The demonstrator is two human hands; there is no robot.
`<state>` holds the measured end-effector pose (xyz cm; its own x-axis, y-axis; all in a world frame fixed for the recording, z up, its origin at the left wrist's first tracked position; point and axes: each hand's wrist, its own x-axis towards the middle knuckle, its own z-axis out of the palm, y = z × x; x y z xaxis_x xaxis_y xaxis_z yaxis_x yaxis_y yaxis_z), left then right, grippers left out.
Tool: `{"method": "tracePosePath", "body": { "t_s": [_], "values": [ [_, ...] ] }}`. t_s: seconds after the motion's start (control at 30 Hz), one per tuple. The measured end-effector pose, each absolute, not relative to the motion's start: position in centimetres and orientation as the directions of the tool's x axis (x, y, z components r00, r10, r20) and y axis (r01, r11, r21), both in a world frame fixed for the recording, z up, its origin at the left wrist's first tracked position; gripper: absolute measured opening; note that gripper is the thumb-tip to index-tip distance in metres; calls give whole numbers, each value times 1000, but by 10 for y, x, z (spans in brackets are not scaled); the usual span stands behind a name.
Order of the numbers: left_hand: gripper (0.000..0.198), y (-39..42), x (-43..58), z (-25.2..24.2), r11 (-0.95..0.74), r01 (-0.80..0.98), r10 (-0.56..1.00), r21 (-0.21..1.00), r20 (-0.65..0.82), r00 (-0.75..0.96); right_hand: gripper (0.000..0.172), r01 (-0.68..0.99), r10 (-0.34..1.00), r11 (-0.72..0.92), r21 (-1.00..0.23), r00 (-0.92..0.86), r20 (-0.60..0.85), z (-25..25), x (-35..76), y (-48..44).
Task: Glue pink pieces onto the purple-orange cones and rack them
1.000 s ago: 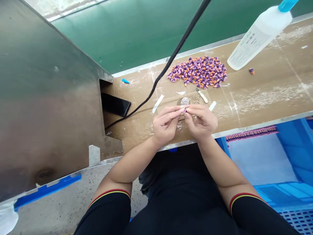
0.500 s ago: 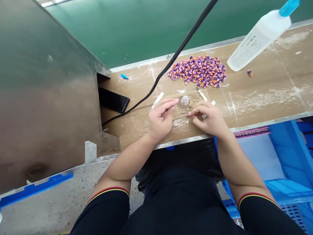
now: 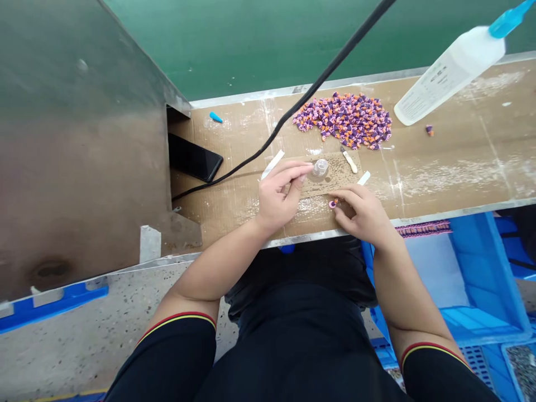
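Note:
My left hand [image 3: 282,192] has its thumb and fingertips pinched together just left of a small clear round container [image 3: 320,167]; whatever is between them is too small to make out. Between the thumb and fingers of my right hand [image 3: 360,209] is a small pink, orange and purple piece [image 3: 334,203], near the front edge of a spotted tan board [image 3: 335,181]. On that board lies a small white-handled tool [image 3: 349,161]. Behind it spreads a pile of similar small pieces [image 3: 347,120].
A black cable [image 3: 288,114] crosses above the cardboard-covered table [image 3: 234,156]. A phone [image 3: 195,157] and blue cap [image 3: 216,117] lie left. White bottle [image 3: 450,75] leans back right; a single piece [image 3: 429,130] lies beside it. Blue crates [image 3: 481,262] stand lower right.
The view has shifted slightly. The small piece at my right fingertips now shows, lower and closer to the table's front edge. My left hand keeps its pinch beside the clear container.

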<state>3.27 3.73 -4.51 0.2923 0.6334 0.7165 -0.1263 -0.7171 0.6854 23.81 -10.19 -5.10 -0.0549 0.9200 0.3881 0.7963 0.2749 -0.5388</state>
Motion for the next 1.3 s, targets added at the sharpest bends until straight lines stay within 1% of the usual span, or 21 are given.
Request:
{"method": "tracePosePath", "body": {
  "t_s": [0.07, 0.1, 0.17, 0.27, 0.3, 0.37, 0.43, 0.5, 0.57, 0.63, 0.7, 0.77, 0.83, 0.97, 1.07, 1.17, 1.23, 1.3],
  "values": [
    [26, 38, 32, -45, -717, -119, 633, 687, 713, 302, 16, 789, 918, 272, -551, -42, 394, -54, 236, -101],
    [25, 38, 32, -46, -715, -110, 636, 690, 708, 308, 10, 786, 922, 263, -559, -35, 384, -55, 235, -100],
    [23, 39, 31, -46, -710, -83, 644, 699, 693, 324, 7, 780, 932, 242, -577, -22, 362, -54, 233, -99],
    [20, 39, 29, -45, -696, -50, 664, 716, 669, 335, 7, 757, 937, 203, -621, 34, 349, -48, 236, -109],
    [19, 39, 28, -45, -690, -47, 672, 723, 663, 331, 7, 745, 934, 170, -645, 86, 346, -45, 240, -118],
    [18, 39, 27, -44, -673, -43, 690, 738, 649, 321, 7, 713, 898, 57, -699, 269, 348, -42, 255, -141],
    [18, 39, 28, -43, -663, -28, 705, 748, 636, 314, 7, 656, 789, -68, -752, 496, 362, -43, 277, -173],
    [17, 40, 29, -43, -662, -5, 712, 750, 631, 309, 10, 585, 651, -152, -797, 666, 364, -48, 302, -207],
    [15, 40, 31, -42, -667, 21, 714, 745, 631, 303, 16, 508, 568, -211, -835, 759, 318, -58, 323, -240],
    [15, 40, 33, -42, -674, 44, 715, 737, 636, 291, 24, 422, 543, -263, -868, 808, 228, -69, 336, -267],
    [16, 40, 36, -43, -675, 65, 720, 735, 637, 277, 32, 339, 559, -289, -895, 819, 130, -79, 340, -283],
    [17, 40, 38, -45, -668, 82, 730, 739, 631, 263, 34, 288, 601, -278, -917, 797, 68, -85, 339, -288],
    [18, 41, 41, -47, -655, 108, 745, 748, 614, 260, 30, 271, 652, -233, -934, 756, 57, -85, 336, -284],
    [21, 46, 45, -52, -610, 167, 787, 775, 570, 236, 20, 288, 737, -123, -950, 667, 106, -69, 336, -262],
    [22, 48, 47, -53, -587, 182, 808, 789, 555, 199, 13, 399, 775, -104, -911, 607, 178, -53, 341, -239],
    [22, 50, 47, -55, -579, 189, 814, 793, 548, 193, 17, 601, 803, -159, -783, 541, 252, -44, 351, -210],
    [21, 50, 46, -56, -584, 197, 810, 788, 550, 203, 19, 686, 830, -222, -693, 506, 235, -42, 361, -190],
    [21, 51, 44, -57, -591, 202, 805, 781, 558, 203, 17, 730, 849, -272, -627, 489, 201, -43, 370, -175]
  ]
}}
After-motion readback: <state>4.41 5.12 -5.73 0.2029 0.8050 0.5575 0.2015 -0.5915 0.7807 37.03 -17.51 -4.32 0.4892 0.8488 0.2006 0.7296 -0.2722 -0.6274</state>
